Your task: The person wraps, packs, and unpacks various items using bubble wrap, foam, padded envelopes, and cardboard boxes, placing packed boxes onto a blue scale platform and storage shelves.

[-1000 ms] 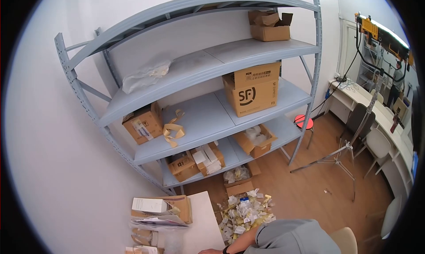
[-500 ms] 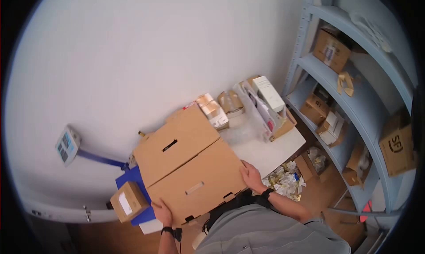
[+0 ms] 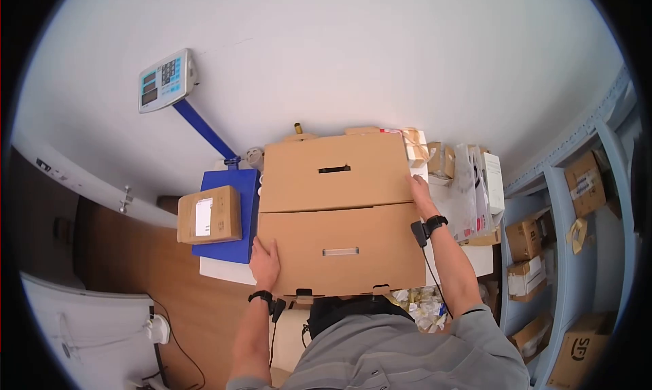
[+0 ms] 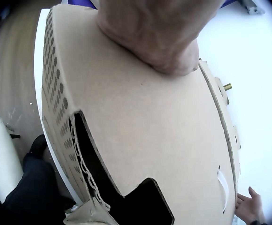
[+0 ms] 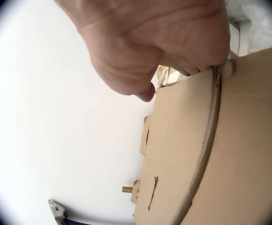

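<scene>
A large brown cardboard box (image 3: 339, 228) lies over the white table, its two top flaps meeting at a crosswise seam. One flap has a dark hand slot; the other has a slot with a pale strip in it. My left hand (image 3: 265, 263) rests along the box's left edge near the front, thumb toward the top. On the right side, my right hand (image 3: 422, 194) touches the edge close to the seam, fingers extended. Small tabs and dark cut-outs (image 4: 147, 206) show at the front edge in the left wrist view. The left fingertips are hidden in that view.
To the left, a smaller labelled carton (image 3: 210, 213) sits on a blue platform scale (image 3: 248, 251) with a display (image 3: 163, 81) on its post. Boxes and plastic-wrapped packets (image 3: 468, 193) stand at the table's right. A shelf rack (image 3: 557, 220) holds cartons further right. Paper scraps (image 3: 424, 308) lie below.
The head view has swung left from the shelves to the table and scale. Along the box's right side, my right hand has moved from near the front corner back toward the seam.
</scene>
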The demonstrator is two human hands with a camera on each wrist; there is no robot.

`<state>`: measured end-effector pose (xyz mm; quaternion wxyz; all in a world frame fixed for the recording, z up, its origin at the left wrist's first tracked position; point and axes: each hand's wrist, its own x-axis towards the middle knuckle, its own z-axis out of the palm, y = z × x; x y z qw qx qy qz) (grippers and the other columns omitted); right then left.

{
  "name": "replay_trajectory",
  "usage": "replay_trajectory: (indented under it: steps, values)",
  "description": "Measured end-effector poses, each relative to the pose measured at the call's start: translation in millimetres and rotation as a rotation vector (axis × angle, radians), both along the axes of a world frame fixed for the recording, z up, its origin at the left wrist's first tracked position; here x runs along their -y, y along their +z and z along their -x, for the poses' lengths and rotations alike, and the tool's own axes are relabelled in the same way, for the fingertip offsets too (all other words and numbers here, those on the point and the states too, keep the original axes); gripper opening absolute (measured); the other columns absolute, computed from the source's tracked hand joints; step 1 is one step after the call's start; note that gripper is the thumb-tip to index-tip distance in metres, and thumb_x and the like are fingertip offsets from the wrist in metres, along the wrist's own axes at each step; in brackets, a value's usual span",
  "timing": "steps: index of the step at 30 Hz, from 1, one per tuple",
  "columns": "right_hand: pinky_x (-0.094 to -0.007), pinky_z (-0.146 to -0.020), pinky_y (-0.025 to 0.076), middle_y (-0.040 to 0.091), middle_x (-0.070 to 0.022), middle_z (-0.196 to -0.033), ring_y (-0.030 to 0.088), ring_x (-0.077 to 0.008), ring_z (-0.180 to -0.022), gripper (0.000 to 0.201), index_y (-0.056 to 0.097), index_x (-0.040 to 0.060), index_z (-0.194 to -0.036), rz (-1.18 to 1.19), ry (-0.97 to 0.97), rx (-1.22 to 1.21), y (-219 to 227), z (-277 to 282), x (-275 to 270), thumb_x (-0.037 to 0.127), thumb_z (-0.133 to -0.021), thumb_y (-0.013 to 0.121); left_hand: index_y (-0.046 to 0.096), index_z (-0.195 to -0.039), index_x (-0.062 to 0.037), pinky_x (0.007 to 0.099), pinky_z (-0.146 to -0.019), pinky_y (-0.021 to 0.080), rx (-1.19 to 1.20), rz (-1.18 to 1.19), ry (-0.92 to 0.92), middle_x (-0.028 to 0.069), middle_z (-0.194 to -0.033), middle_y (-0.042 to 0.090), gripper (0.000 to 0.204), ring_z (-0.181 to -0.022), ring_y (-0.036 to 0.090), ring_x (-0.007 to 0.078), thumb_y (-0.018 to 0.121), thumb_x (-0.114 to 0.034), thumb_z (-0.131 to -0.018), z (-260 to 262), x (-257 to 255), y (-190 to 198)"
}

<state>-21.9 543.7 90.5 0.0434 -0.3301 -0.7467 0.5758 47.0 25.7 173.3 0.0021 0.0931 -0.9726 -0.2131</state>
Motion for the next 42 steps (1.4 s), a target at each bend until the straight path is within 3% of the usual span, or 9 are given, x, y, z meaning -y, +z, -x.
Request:
replay_trajectory:
  steps: [8, 14, 16, 17, 19, 20, 26, 30, 42]
  values:
    - [-0.0369, -0.103, 0.046, 0.068, -0.014, -0.122, 0.064, -0.0223, -0.113, 0.063, 0.061, -0.0009, -0.131, 0.396, -0.165, -0.182, 63, -36, 18, 0.055, -0.111, 0.042, 0.042, -0.149, 0.0019, 0.0545, -0.097, 0.051, -0.017, -0.047, 0.018, 0.032, -0.13, 0.063, 0.07, -0.117, 0.063, 0.0485, 0.051, -0.051, -0.106, -2, 5, -11]
    - [-0.0381, -0.109, 0.044, 0.064, -0.0133, -0.136, 0.061, -0.0225, -0.124, 0.064, 0.061, 0.0017, -0.135, 0.407, -0.24, -0.433, 80, -99, 27, 0.057, -0.11, 0.042, 0.05, -0.143, -0.0007, 0.0518, -0.096, 0.053, 0.029, -0.168, 0.089, 0.0262, -0.127, 0.066, 0.061, -0.118, 0.064, 0.0438, 0.043, -0.051, -0.109, 5, 20, -29]
    - [-0.0383, -0.112, 0.042, 0.061, -0.014, -0.142, 0.058, -0.0237, -0.13, 0.064, 0.059, 0.0016, -0.139, 0.425, -0.061, -0.408, 76, -137, 20, 0.056, -0.111, 0.042, 0.051, -0.144, -0.0025, 0.0476, -0.099, 0.053, -0.217, -0.804, 0.15, 0.0205, -0.132, 0.066, 0.067, -0.122, 0.064, 0.0353, 0.035, -0.059, -0.11, 10, 48, -67]
    - [-0.0384, -0.114, 0.041, 0.058, -0.0147, -0.147, 0.055, -0.025, -0.136, 0.064, 0.057, 0.0014, -0.143, 0.444, 0.128, -0.384, 72, -159, 15, 0.055, -0.111, 0.042, 0.051, -0.144, -0.0025, 0.0476, -0.099, 0.053, -0.203, -0.802, 0.135, 0.0205, -0.132, 0.066, 0.067, -0.122, 0.064, 0.0353, 0.035, -0.059, -0.11, 7, 56, -68]
    - [-0.0388, -0.117, 0.039, 0.054, -0.0162, -0.153, 0.051, -0.0255, -0.14, 0.06, 0.051, 0.0009, -0.15, 0.347, 0.189, -0.247, 80, -199, 22, 0.046, -0.111, 0.049, 0.051, -0.148, -0.0034, 0.0415, -0.114, 0.045, -0.122, -1.685, 0.239, 0.0141, -0.142, 0.063, 0.074, -0.129, 0.06, 0.0286, 0.033, -0.064, -0.109, -1, 65, -62]
    - [-0.0378, -0.117, 0.039, 0.055, -0.0165, -0.152, 0.052, -0.0249, -0.139, 0.058, 0.049, 0.0005, -0.152, 0.213, 0.116, -0.202, 85, -217, 43, 0.04, -0.11, 0.052, 0.05, -0.15, -0.0031, 0.0415, -0.119, 0.041, 0.081, -1.773, 0.394, 0.0149, -0.145, 0.06, 0.077, -0.134, 0.056, 0.028, 0.03, -0.066, -0.109, -7, 67, -30]
    - [-0.0356, -0.115, 0.04, 0.06, -0.017, -0.146, 0.054, -0.0218, -0.134, 0.055, 0.047, -0.0018, -0.153, -0.047, 0.044, -0.099, 53, -274, 106, 0.028, -0.108, 0.06, 0.047, -0.154, 0.0012, 0.0375, -0.112, 0.045, 0.247, -1.071, 0.048, 0.0174, -0.149, 0.057, 0.07, -0.135, 0.055, 0.0255, 0.05, -0.053, -0.109, -37, 78, -20]
    - [-0.0346, -0.11, 0.044, 0.065, -0.0166, -0.138, 0.058, -0.0213, -0.128, 0.05, 0.051, -0.0035, -0.148, -0.002, -0.061, -0.143, 45, -275, 111, 0.027, -0.109, 0.059, 0.055, -0.146, 0.0053, 0.0349, -0.107, 0.047, 0.053, -0.759, 0.074, 0.0169, -0.136, 0.067, 0.061, -0.125, 0.061, 0.0224, 0.061, -0.042, -0.107, -59, 53, -19]
    - [-0.0359, -0.11, 0.045, 0.062, -0.0152, -0.144, 0.058, -0.0226, -0.131, 0.063, 0.051, -0.0022, -0.15, 0.092, -0.022, 0.007, 61, -272, 102, 0.047, -0.111, 0.048, 0.055, -0.148, 0.0023, 0.0332, -0.109, 0.046, 0.221, -1.013, 0.261, 0.014, -0.14, 0.065, 0.065, -0.128, 0.06, 0.0215, 0.062, -0.046, -0.105, -59, 55, -21]
